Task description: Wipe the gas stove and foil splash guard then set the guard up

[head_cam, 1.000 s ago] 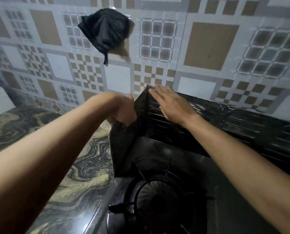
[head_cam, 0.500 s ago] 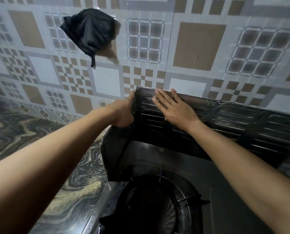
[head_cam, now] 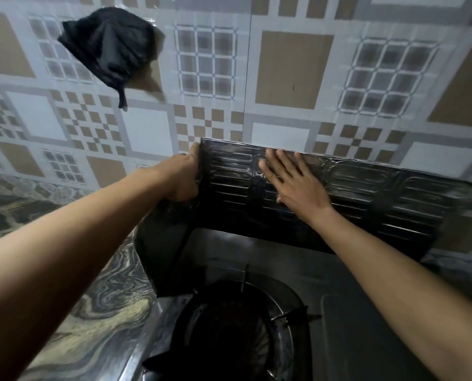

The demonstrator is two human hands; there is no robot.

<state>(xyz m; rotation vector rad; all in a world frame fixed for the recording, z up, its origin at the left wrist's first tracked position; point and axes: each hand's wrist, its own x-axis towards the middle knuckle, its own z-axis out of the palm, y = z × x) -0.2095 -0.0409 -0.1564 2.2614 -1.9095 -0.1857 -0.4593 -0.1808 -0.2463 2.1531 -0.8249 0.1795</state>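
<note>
The tiled wall [head_cam: 292, 78] rises behind the stove [head_cam: 353, 312], and a marbled counter [head_cam: 91, 312] runs to the stove's left. The guard [head_cam: 394, 196] stands along the stove's back edge against the wall, with one panel folded forward down the stove's left side. That panel's lower edge seems to sit right at the stove's left rim; if so, a small nudge could drop it onto the counter and twist the whole guard.

The guard's far right end, at the stove's back right, has no hand near it and looks bent. It may sag or swing forward once the pressure comes off. Foil this thin likely creases under a hard push, so the back panel could buckle.

The burner [head_cam: 229, 334] lies at the stove's front left, directly under the side panel's fall line. A dark cloth [head_cam: 111, 48] hangs on the wall above and left of the stove, out of the way.

The left hand [head_cam: 182, 177] curls round the fold at the stove's back left corner, gripping it. The right hand [head_cam: 295, 182] lies flat, fingers straight, pressing the back panel.
</note>
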